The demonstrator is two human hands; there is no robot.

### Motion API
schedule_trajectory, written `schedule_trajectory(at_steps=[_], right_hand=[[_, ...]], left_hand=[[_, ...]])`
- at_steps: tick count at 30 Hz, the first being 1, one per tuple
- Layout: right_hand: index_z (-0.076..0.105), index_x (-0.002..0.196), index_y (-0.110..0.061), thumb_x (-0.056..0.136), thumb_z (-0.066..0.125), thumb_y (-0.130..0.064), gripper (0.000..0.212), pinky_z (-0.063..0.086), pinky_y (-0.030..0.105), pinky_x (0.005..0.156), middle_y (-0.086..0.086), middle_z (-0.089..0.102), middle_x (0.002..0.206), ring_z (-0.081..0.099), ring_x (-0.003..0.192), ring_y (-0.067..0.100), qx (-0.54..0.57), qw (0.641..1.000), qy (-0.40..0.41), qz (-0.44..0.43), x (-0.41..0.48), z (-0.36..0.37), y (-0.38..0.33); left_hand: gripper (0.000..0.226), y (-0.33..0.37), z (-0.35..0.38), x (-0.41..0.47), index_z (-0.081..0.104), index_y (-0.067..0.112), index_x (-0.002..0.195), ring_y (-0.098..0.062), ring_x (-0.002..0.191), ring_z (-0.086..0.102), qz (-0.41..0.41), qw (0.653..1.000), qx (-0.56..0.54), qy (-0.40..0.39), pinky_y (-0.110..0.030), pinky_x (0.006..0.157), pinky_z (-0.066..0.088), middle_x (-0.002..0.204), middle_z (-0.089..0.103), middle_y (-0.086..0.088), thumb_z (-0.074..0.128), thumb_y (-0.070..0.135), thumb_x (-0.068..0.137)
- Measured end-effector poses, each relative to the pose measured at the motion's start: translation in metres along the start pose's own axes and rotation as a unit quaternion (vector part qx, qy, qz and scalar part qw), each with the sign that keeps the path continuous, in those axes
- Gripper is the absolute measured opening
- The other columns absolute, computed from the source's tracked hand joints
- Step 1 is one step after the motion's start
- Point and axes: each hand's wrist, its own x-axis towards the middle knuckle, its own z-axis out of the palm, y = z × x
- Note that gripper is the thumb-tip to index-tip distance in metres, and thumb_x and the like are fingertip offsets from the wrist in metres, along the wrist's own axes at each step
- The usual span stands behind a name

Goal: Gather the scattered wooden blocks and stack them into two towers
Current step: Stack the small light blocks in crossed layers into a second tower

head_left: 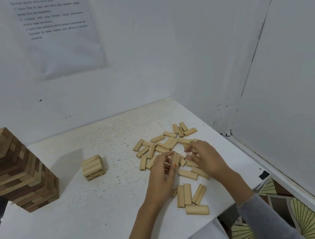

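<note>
Centre-right, the left hand (161, 172) is pinching a block (175, 159). The right hand (206, 158) is curling over the pile (165, 143), grip unclear.

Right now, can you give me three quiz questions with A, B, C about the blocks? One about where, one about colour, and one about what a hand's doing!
1. Where on the table is the tall tower? A) left side B) middle C) right side
2. What colours are its blocks? A) all light B) light and dark brown C) red and blue
3. What is the left hand doing? A) lying flat B) making an empty fist C) pinching a block

Answers: 1 A, it stands at the table's left edge; 2 B, pale and dark wood are mixed in it; 3 C, thumb and fingers hold one block over the scattered pile.
</note>
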Motion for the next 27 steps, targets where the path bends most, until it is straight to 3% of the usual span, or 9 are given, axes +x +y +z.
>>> schedule_trajectory(at_steps=[7,13,19,23,27], right_hand=[[0.061,0.114,-0.018,0.1,0.048,-0.023,0.02,0.036,0.021,0.075,-0.004,0.047,0.102,0.042,0.104,0.01,0.069,0.99,0.113,-0.057,-0.01,0.016,-0.026],[0.059,0.107,-0.02,0.097,0.055,-0.018,0.011,0.036,0.004,0.082,-0.003,0.056,0.109,0.05,0.101,0.0,0.202,0.972,0.091,-0.074,-0.013,0.043,-0.056],[0.06,0.101,-0.016,0.093,0.06,-0.012,0.009,0.037,0.004,0.074,-0.008,0.06,0.099,0.053,0.094,-0.005,0.29,0.954,0.055,-0.057,-0.02,0.065,-0.085],[0.062,0.098,-0.013,0.091,0.062,-0.007,0.009,0.042,0.013,0.078,-0.009,0.062,0.092,0.056,0.088,-0.004,0.336,0.94,0.024,-0.058,-0.022,0.078,-0.103],[0.062,0.098,-0.013,0.091,0.063,-0.009,0.009,0.04,0.014,0.071,-0.012,0.059,0.084,0.054,0.078,-0.004,0.347,0.936,-0.011,-0.064,-0.026,0.093,-0.119]], left_hand=[[0.034,0.003,-0.01,-0.003,0.055,0.025,0.122,-0.005,0.085,0.058,-0.013,0.999,-0.013,0.029,-0.016,0.074,0.049,0.1,0.058,0.001,0.055,0.006,0.095],[0.026,0.004,-0.027,-0.012,0.06,0.027,0.111,-0.004,0.08,0.06,-0.053,0.99,-0.049,0.118,-0.013,0.071,0.047,0.091,0.064,0.005,0.061,0.01,0.092],[0.03,-0.003,-0.053,-0.029,0.062,0.023,0.108,-0.001,0.071,0.058,-0.106,0.977,-0.08,0.164,-0.016,0.067,0.049,0.087,0.064,-0.001,0.062,0.001,0.088],[0.033,-0.01,-0.072,-0.044,0.062,0.024,0.106,-0.011,0.074,0.059,-0.125,0.972,-0.086,0.18,-0.018,0.066,0.049,0.087,0.065,-0.005,0.061,-0.002,0.086],[0.033,-0.018,-0.09,-0.06,0.063,0.022,0.107,-0.009,0.07,0.057,-0.127,0.97,-0.077,0.193,-0.017,0.063,0.048,0.086,0.064,-0.006,0.06,-0.003,0.086]])
